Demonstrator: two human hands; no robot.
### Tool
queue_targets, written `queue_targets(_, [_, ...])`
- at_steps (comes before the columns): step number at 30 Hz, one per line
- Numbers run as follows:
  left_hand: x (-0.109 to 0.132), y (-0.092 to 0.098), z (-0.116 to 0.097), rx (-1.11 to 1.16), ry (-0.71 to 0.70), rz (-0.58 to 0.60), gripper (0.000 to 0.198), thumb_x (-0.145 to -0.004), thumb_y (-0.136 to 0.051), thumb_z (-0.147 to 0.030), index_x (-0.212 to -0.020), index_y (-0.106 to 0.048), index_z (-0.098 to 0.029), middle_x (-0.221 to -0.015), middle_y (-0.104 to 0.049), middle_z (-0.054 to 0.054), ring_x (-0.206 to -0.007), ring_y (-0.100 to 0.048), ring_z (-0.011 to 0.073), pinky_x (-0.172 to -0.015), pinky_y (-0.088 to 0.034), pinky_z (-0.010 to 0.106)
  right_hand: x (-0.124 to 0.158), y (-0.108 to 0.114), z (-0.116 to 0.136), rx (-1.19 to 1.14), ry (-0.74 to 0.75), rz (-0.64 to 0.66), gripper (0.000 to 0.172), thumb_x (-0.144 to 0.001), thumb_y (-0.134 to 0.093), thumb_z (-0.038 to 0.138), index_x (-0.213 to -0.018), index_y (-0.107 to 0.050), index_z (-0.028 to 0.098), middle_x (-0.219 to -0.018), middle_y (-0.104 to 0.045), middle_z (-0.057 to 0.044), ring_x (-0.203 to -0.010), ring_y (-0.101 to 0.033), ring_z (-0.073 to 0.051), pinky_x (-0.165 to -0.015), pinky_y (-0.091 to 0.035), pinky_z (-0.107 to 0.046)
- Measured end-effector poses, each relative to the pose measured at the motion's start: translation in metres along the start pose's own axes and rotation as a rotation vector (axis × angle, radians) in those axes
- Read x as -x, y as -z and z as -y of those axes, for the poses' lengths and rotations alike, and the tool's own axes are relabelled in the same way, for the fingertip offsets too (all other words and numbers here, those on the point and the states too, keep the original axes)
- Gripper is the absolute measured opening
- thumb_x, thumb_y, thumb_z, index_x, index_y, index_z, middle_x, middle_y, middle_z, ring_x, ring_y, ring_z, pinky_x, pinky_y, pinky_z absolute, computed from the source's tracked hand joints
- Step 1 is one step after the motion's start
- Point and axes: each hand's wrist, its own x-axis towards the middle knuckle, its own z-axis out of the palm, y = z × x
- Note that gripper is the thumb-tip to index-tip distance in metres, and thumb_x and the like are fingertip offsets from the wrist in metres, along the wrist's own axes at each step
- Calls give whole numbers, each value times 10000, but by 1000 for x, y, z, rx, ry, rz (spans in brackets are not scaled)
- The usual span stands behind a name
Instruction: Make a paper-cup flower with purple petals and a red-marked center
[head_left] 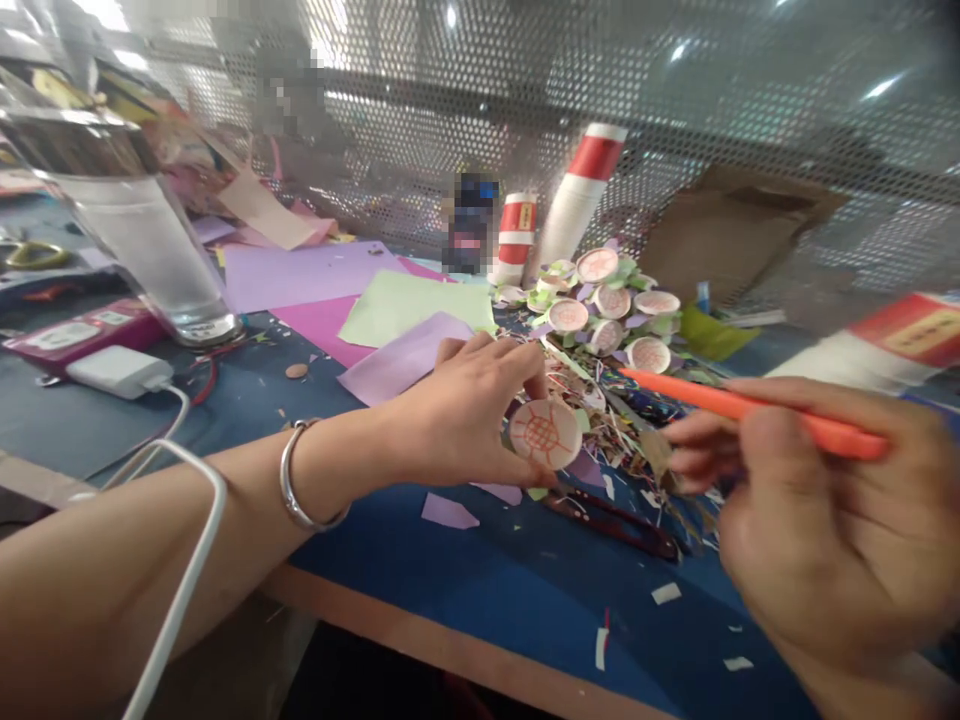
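My left hand (469, 415), with a silver bangle at the wrist, grips a small paper-cup turtle (546, 435) between thumb and fingers. Its round white face carries an orange-red shell pattern and is turned toward me; bits of green paper show at its edge. In my right hand (832, 520) is an orange marker (757, 405), held between thumb and index finger and pointing left. The marker is apart from the turtle. Behind both hands sits a pile of several similar paper-cup turtles (611, 300) with green and purple paper parts.
Paper scraps (630, 430) and a dark-handled cutting tool (615, 520) lie below the pile. Stacked paper cups (574, 195) stand behind. Coloured paper sheets (420, 305), a water bottle (150, 230), a white charger (120, 370) and its cable occupy the left. A perforated metal panel (375, 130) closes the back.
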Motion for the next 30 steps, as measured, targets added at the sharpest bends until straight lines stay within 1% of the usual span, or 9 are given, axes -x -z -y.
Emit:
queue_targets(3, [1,-5,-2,-65,-28,-107,526,-688,-831,-454,-1032,-539,-183,-1231,-579,109,-1121,-480,299,-956,-361,453,-4,-7,2,25,-37,100,200,-947,-681,223,-1140,-725,247,-905,-784,-21,-678,-726,-144,-625,-592,-267])
queue_targets(6, [2,-8,-3,-64,-75,-196,487,-738,-800,-410,-1071,-523,-188,-1330,-518,143,-1219,-479,318,-1013,-374,497,-6,-10,0,95,-82,229,207,-949,-683,286,-1153,-711,263,-1013,-796,-31,-822,-769,-167,-691,-620,-259])
queue_targets(9, [3,-10,-5,-28,-119,-237,447,-759,-770,-332,-1081,-490,-200,-1349,-490,147,-1271,-483,307,-1024,-411,494,-7,-14,-1,-83,-167,301,232,-919,-722,316,-1144,-684,270,-1027,-794,-21,-857,-784,-174,-714,-655,-265])
queue_targets(14, [4,-13,-9,53,-150,-251,455,-760,-777,-315,-1070,-464,-200,-1321,-468,152,-1212,-525,290,-983,-497,474,-7,-20,-2,-398,-263,318,288,-885,-766,231,-1147,-663,289,-1036,-785,-3,-899,-788,-157,-825,-665,-259])
queue_targets(18, [3,-16,-9,177,-136,-257,491,-731,-826,-301,-1064,-476,-210,-1285,-487,132,-1187,-541,275,-930,-548,422,-6,-18,-2,-399,-260,279,338,-860,-788,215,-1159,-654,299,-1065,-751,-1,-854,-769,-149,-778,-673,-255])
queue_targets(21, [2,-18,-7,420,-71,-226,636,-698,-881,-365,-1169,-483,-211,-1299,-518,124,-1083,-603,235,-864,-574,386,-6,-16,-1,-326,-228,262,333,-859,-784,200,-1149,-646,290,-1087,-739,-3,-813,-748,-118,-733,-649,-201])
queue_targets(25, [-4,-18,-5,893,187,-91,799,-745,-870,-383,-1382,-425,-197,-1274,-591,125,-952,-676,188,-787,-580,348,-5,-13,-1,-292,-190,257,340,-871,-768,197,-1170,-633,284,-1123,-733,-11,-829,-741,-104,-732,-632,-175])
queue_targets(27, [-7,-15,-6,1063,293,-65,692,-764,-864,-327,-1321,-487,-166,-1151,-660,96,-918,-694,172,-804,-569,331,-4,-12,-2,-263,-163,262,355,-874,-765,204,-1193,-633,287,-1127,-736,-12,-851,-745,-112,-767,-637,-194])
queue_targets(30, [-9,-12,-6,1173,313,58,377,-778,-856,-300,-1034,-638,-130,-937,-722,58,-858,-703,156,-819,-550,308,-3,-11,-4,-190,-126,285,354,-879,-764,226,-1203,-642,299,-1134,-749,-8,-857,-757,-129,-768,-647,-221])
